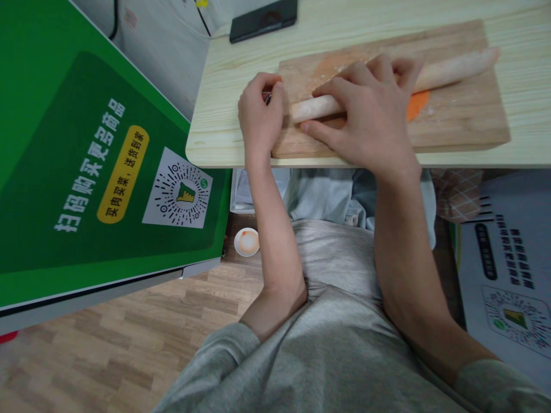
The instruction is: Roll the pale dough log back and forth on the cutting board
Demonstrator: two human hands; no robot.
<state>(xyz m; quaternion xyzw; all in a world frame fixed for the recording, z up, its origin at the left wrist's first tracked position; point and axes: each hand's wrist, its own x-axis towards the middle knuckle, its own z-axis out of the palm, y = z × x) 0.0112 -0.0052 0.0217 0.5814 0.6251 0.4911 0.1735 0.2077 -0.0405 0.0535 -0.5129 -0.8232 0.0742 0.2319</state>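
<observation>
A pale, flour-dusted rolling pin [454,70] lies slantwise across a wooden cutting board [469,123]. My right hand [374,109] is wrapped over the pin near its left end, thumb on the near side and fingers over the far side. Flat orange dough [417,105] shows from under the pin and hand, and a fainter orange patch lies behind them, on the board's far part. At the board's left edge, my left hand [262,115] is curled with thumb and forefinger brought together. What it pinches, if anything, is hidden.
A black phone [263,20] rests at the back left of the light wooden table [215,115]. A green panel [86,172] with a QR code stands close on the left. Below the table are a small white dish [247,242] and a grey-white printed panel [503,258] at right.
</observation>
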